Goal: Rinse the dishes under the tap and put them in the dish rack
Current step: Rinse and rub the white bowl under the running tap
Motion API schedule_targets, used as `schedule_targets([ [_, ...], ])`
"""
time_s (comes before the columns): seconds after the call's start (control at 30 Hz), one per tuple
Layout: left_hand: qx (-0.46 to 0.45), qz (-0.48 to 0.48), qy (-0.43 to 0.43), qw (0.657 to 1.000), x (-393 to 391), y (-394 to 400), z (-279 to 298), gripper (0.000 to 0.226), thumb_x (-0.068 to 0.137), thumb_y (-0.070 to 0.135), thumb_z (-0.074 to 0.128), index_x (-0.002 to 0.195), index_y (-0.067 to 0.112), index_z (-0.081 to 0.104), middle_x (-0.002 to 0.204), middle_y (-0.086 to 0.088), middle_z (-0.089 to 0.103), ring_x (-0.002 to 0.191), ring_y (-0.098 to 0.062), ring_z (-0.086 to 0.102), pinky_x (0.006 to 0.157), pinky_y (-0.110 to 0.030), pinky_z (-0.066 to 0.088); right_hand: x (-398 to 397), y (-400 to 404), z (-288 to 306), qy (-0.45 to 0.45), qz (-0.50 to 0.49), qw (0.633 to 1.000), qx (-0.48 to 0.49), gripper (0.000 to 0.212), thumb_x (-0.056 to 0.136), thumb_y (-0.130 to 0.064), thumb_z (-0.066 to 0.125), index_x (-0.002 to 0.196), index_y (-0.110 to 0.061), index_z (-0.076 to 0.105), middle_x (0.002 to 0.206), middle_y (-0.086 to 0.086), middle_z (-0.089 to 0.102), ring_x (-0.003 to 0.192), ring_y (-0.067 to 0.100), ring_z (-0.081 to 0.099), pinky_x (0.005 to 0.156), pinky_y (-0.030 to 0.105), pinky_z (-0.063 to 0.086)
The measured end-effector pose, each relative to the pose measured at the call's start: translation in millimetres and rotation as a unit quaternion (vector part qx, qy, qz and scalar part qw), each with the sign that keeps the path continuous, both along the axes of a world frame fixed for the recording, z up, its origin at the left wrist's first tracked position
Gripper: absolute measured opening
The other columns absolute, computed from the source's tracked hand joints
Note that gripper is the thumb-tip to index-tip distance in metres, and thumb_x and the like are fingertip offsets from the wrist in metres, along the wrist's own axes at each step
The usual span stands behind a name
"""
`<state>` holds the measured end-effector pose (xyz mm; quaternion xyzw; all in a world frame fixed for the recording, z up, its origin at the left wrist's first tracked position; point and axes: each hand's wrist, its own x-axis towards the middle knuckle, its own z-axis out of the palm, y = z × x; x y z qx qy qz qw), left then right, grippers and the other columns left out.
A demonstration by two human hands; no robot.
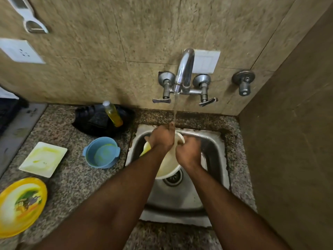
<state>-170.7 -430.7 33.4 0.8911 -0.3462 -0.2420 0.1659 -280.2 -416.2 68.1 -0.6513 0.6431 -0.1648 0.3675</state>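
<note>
Speckled granite worktop (pixel 72 177) carries three dirty dishes: one white square plate (pixel 43 159), one blue bowl (pixel 101 152), one yellow plate (pixel 20 206). Over the steel sink (pixel 212 147), both hands, left (pixel 161 138) and right (pixel 189 151), grip one white bowl (pixel 167 163) with yellow smears under the tap (pixel 183 73) stream.

Directly beyond both hands the chrome wall tap (pixel 183 73) overhangs the steel sink (pixel 212 152), its lever handles jutting toward them. Close to the right hand's (pixel 189 150) right rises a brown side wall (pixel 288 150). Left of the left hand (pixel 162 138), a blue plastic bowl (pixel 101 152), black pan (pixel 97 121) and yellow soap bottle (pixel 112 114) crowd the speckled granite counter (pixel 72 181).
</note>
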Motion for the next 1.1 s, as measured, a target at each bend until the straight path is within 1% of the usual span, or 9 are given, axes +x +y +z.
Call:
schedule_targets([
  [0.1, -0.035, -0.16, -0.056, 0.985, -6, 2, 2, 0.046, 0.107, 0.052, 0.03, 0.133, 0.032, 0.062, 0.14, -0.006, 0.061, 0.132, -0.031, 0.05, 0.113, -0.06, 0.027, -7, -5, -5, -0.013, -0.055, 0.998, 0.001, 0.018, 0.091, -0.011, 0.062, 0.103, -0.009, 0.075, 0.095, 0.009, 0.076, 0.088, 0.026, 0.072, 0.07, 0.028, 0.05],
  [0.17, -0.074, -0.282, -0.087, 0.953, -11, 12, -5, 0.046, 0.106, 0.05, 0.03, 0.151, 0.048, 0.038, 0.162, -0.003, 0.037, 0.15, -0.031, 0.028, 0.119, -0.067, 0.01, -13, -12, -3, -0.01, -0.049, 0.999, -0.008, 0.015, 0.09, -0.009, 0.061, 0.097, -0.007, 0.074, 0.094, 0.013, 0.075, 0.087, 0.029, 0.07, 0.068, 0.026, 0.044],
  [0.27, -0.093, -0.332, -0.069, 0.936, -8, 16, -13, 0.052, 0.108, 0.051, 0.024, 0.158, 0.052, 0.014, 0.172, 0.0, 0.013, 0.159, -0.03, 0.001, 0.122, -0.064, -0.01, -15, -13, -1, -0.01, -0.047, 0.999, -0.023, 0.014, 0.089, -0.006, 0.06, 0.097, -0.007, 0.071, 0.093, 0.013, 0.075, 0.075, 0.021, 0.062, 0.065, 0.022, 0.037],
  [0.33, -0.09, -0.314, -0.106, 0.939, -1, 15, -11, 0.054, 0.107, 0.053, 0.021, 0.16, 0.049, 0.01, 0.172, -0.001, 0.014, 0.158, -0.031, 0.009, 0.123, -0.063, -0.001, -12, -9, -1, -0.023, -0.063, 0.997, -0.027, 0.014, 0.092, -0.011, 0.061, 0.098, -0.006, 0.073, 0.093, 0.012, 0.075, 0.075, 0.018, 0.061, 0.063, 0.022, 0.036],
  [0.47, -0.011, -0.251, -0.087, 0.964, 14, 5, -5, 0.055, 0.107, 0.052, 0.029, 0.159, 0.035, 0.026, 0.163, -0.005, 0.033, 0.145, -0.032, 0.035, 0.114, -0.058, 0.031, -11, -1, -4, 0.001, -0.093, 0.994, -0.049, 0.02, 0.093, -0.015, 0.061, 0.105, -0.005, 0.074, 0.101, 0.013, 0.076, 0.093, 0.03, 0.071, 0.073, 0.026, 0.047],
  [0.6, -0.061, -0.131, -0.041, 0.989, 31, 11, -8, 0.041, 0.104, 0.037, 0.047, 0.145, 0.038, 0.052, 0.126, -0.012, 0.068, 0.114, -0.035, 0.063, 0.093, -0.044, 0.054, -21, 4, -3, -0.039, -0.118, 0.991, -0.06, 0.022, 0.097, -0.017, 0.06, 0.112, -0.004, 0.071, 0.104, 0.014, 0.074, 0.095, 0.032, 0.07, 0.071, 0.023, 0.041],
  [0.77, -0.117, -0.092, -0.031, 0.988, 35, 25, -15, 0.029, 0.098, 0.045, 0.057, 0.12, 0.032, 0.069, 0.104, -0.007, 0.075, 0.098, -0.032, 0.068, 0.08, -0.042, 0.057, -36, -11, -1, -0.03, -0.038, 0.999, 0.016, 0.03, 0.096, -0.028, 0.062, 0.121, -0.013, 0.071, 0.112, 0.01, 0.074, 0.096, 0.029, 0.067, 0.076, 0.024, 0.043],
  [0.93, -0.122, -0.07, -0.006, 0.99, 27, 23, -14, 0.056, 0.079, 0.075, 0.067, 0.09, 0.02, 0.076, 0.08, -0.002, 0.069, 0.079, -0.024, 0.067, 0.064, -0.031, 0.048, -40, -38, 1, 0.075, 0.081, 0.992, 0.062, 0.044, 0.096, -0.053, 0.058, 0.119, -0.017, 0.072, 0.112, 0.01, 0.074, 0.094, 0.029, 0.065, 0.073, 0.029, 0.043],
  [1.1, -0.087, -0.042, -0.054, 0.994, 16, 22, -8, 0.073, 0.081, 0.084, 0.054, 0.101, 0.017, 0.076, 0.094, -0.009, 0.074, 0.087, -0.03, 0.069, 0.072, -0.036, 0.052, -35, -33, -6, 0.066, 0.014, 0.997, -0.023, 0.04, 0.097, -0.047, 0.058, 0.101, -0.012, 0.076, 0.102, 0.016, 0.075, 0.094, 0.037, 0.067, 0.078, 0.037, 0.053],
])
